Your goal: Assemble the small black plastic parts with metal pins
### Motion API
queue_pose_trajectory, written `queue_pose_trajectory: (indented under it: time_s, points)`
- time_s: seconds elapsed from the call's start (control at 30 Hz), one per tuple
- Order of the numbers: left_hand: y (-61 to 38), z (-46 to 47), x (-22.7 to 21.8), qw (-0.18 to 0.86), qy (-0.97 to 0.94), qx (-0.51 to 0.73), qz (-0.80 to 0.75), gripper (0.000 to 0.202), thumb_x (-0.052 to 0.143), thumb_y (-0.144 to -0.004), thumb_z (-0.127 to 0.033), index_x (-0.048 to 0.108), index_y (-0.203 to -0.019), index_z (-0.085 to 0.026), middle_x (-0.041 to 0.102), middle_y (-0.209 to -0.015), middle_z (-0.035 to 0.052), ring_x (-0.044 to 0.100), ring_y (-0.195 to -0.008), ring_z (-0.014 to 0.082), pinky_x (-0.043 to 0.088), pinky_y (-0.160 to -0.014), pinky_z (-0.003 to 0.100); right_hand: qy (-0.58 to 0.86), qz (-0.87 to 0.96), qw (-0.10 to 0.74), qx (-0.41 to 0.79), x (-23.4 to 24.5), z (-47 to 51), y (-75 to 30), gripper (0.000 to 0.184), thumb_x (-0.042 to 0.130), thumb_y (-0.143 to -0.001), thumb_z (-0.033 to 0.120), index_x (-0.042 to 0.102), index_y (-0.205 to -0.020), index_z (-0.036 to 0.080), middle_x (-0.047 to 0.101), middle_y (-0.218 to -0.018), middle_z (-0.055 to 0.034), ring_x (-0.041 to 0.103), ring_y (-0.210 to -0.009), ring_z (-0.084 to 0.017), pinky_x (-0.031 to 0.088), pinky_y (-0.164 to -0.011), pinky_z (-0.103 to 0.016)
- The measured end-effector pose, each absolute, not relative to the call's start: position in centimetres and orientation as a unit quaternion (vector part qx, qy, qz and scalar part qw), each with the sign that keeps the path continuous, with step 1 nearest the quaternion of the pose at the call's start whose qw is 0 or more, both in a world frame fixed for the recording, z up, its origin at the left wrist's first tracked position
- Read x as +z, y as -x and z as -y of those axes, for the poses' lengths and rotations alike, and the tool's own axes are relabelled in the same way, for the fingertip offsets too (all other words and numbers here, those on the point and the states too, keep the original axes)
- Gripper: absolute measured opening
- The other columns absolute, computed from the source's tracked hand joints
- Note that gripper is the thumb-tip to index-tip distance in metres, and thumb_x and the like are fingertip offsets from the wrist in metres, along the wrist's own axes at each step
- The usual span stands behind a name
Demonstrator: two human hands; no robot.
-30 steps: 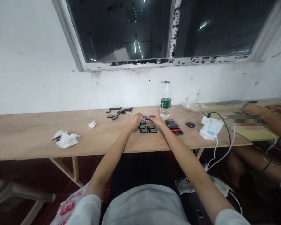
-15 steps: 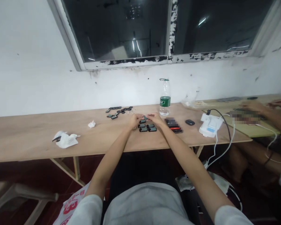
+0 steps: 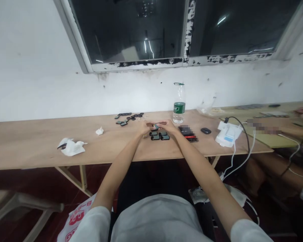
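Observation:
Both my hands meet over the wooden table, fingers pinched round one small flat piece (image 3: 156, 126) with a grey-green face and dark edge. My left hand (image 3: 146, 127) grips it from the left, my right hand (image 3: 167, 125) from the right. Fingers partly cover the piece, so its full shape is hidden. Just below my hands lie several similar black-rimmed grey pieces (image 3: 155, 137) in two rows. Beside my left hand are small yellowish bits (image 3: 144, 136), too small to name. Farther back, more black-and-grey pieces (image 3: 123, 123) lie loosely grouped near small whitish bits (image 3: 142, 118).
A water bottle (image 3: 179, 108) stands behind my right hand. To the right lie a dark partly blurred-out object (image 3: 186, 131), a small black case (image 3: 205, 130) and a white power strip (image 3: 226, 134) with cables. Crumpled tissues (image 3: 72, 148) are at left. A co-worker's arm (image 3: 290, 129) is at far right.
My hands stay together, with the held piece now tilted differently between the fingers. The view has shifted slightly. At the far right, the co-worker's near hand and arm have moved lower.

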State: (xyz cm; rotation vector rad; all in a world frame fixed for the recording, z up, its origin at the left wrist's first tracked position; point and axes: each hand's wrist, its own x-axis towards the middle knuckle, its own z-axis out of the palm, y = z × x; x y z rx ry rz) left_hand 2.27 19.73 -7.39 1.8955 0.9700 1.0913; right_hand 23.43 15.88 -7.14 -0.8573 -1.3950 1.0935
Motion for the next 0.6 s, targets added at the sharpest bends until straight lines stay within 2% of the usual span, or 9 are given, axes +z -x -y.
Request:
queue_pose_trajectory:
  time_s: [0.1,0.23,0.37,0.5,0.6]
  points:
    - [-2.6,-19.5,-7.5,0.345,-0.758,0.411,-0.37,0.032,0.09,-0.081,-0.026,0.086,-0.112,-0.018,0.086,-0.114,0.0113,0.081,-0.107,0.031,0.067,-0.097,0.044,0.37,0.592,0.552,0.456,-7.3,-16.0,-23.5,0.046,0.104,-0.062,0.048,0.084,-0.087,0.016,0.084,-0.085,-0.0086,0.074,-0.07,-0.02,0.064,-0.072,-0.032]
    - [-2.2,-19.8,-7.3,0.28,-0.764,0.427,-0.394,0.036,0.087,-0.086,-0.03,0.085,-0.119,-0.016,0.085,-0.118,0.0141,0.08,-0.109,0.0328,0.066,-0.096,0.045,0.394,0.59,0.562,0.426,-7.6,-16.6,-23.6,0.04,0.1,-0.07,0.048,0.081,-0.087,0.017,0.083,-0.084,-0.0091,0.076,-0.074,-0.022,0.066,-0.077,-0.036]
    - [0.4,-20.8,-7.0,0.201,-0.768,0.424,-0.436,0.029,0.081,-0.093,-0.034,0.084,-0.116,-0.016,0.082,-0.125,0.0166,0.077,-0.115,0.0309,0.063,-0.1,0.044,0.497,0.579,0.559,0.324,-7.9,-17.3,-24.8,0.02,0.092,-0.077,0.033,0.079,-0.079,0.019,0.083,-0.086,-0.011,0.08,-0.093,-0.03,0.065,-0.09,-0.04]
    - [3.7,-21.6,-7.3,0.222,-0.775,0.345,-0.481,0.024,0.09,-0.083,-0.036,0.084,-0.095,-0.016,0.084,-0.106,0.0157,0.079,-0.102,0.0315,0.063,-0.096,0.043,0.609,0.591,0.484,0.212,-8.6,-17.5,-26.0,0.003,0.079,-0.08,0.02,0.081,-0.078,0.019,0.084,-0.092,-0.0118,0.081,-0.102,-0.032,0.061,-0.097,-0.037]
    - [5.0,-21.8,-7.8,0.256,-0.781,0.294,-0.488,0.031,0.094,-0.075,-0.039,0.085,-0.095,-0.017,0.085,-0.102,0.0131,0.079,-0.098,0.0314,0.063,-0.092,0.042,0.639,0.616,0.43,0.168,-9.2,-17.6,-26.2,0.012,0.075,-0.083,0.018,0.085,-0.087,0.019,0.085,-0.099,-0.0131,0.08,-0.103,-0.031,0.059,-0.094,-0.034]
